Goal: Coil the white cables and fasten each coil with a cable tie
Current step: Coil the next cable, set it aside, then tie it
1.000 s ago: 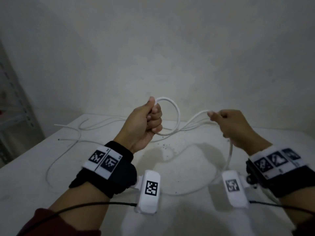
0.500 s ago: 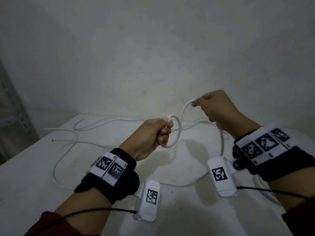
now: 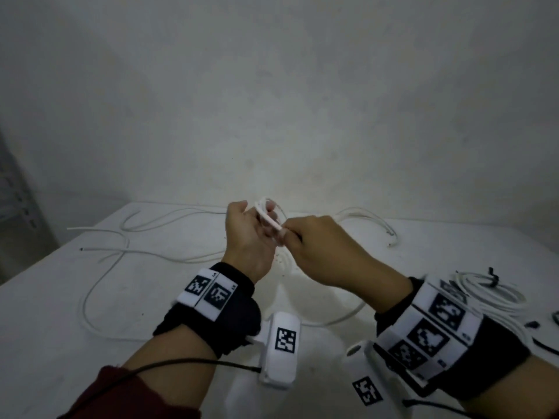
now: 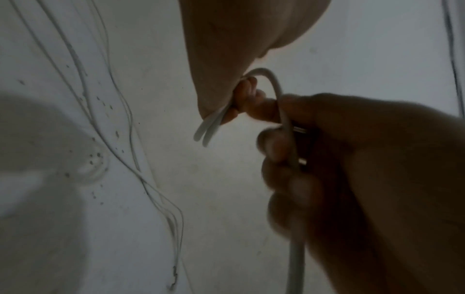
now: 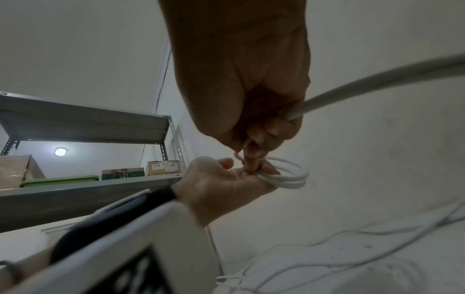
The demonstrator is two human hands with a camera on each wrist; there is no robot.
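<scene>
My left hand [image 3: 249, 237] is raised over the white table [image 3: 60, 313] and grips a small coil of white cable [image 3: 265, 212], two loops wide in the right wrist view [image 5: 289, 176]. My right hand [image 3: 314, 246] is pressed against it and pinches the same cable [image 4: 285, 127] beside the coil. From the right hand the cable [image 5: 377, 83] drops to a slack loop on the table [image 3: 341, 316]. Two short strands [image 4: 207, 129] poke out below the left hand [image 4: 226, 49]. A coiled cable [image 3: 490, 294] with a black tie [image 3: 493, 278] lies at the right.
Loose white cables [image 3: 121, 255] sprawl over the left and back of the table, with more ends at the back right [image 3: 372, 217]. Small dark pieces [image 3: 532, 324] lie by the tied coil. A grey metal shelf [image 5: 88, 123] with boxes stands to the left. A wall rises behind.
My right hand has swung in from the right and now meets the left hand, laying another turn of cable on the coil. The left hand has stayed near the middle, a little lower.
</scene>
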